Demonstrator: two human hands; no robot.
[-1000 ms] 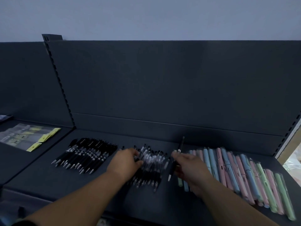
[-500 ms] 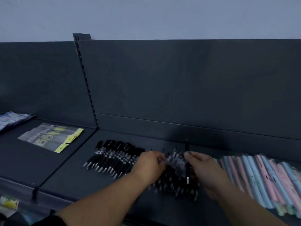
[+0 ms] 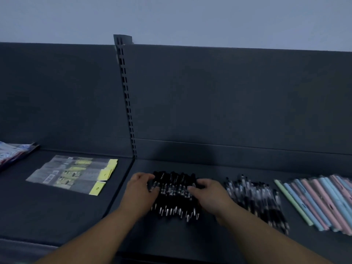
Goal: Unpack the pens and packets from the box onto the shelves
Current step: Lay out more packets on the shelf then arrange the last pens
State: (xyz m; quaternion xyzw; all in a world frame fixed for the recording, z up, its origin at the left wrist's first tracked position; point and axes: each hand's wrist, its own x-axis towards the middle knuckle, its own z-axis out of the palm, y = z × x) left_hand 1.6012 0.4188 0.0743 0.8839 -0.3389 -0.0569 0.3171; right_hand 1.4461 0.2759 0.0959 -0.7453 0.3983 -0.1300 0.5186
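If I push hard, black pens (image 3: pixel 175 193): may roll off shelf (image 3: pixel 190 242) front edge.
Hands: left hand (image 3: pixel 141 191), right hand (image 3: pixel 209 195) curl round pens.

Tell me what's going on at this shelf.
A person is stocking the shelf. The left hand and right hand grip opposite sides of a pile of black pens, apparently squaring it up. To its right lie clear pens, then a row of pastel pens. On the section to the left lie packets with yellow tabs.
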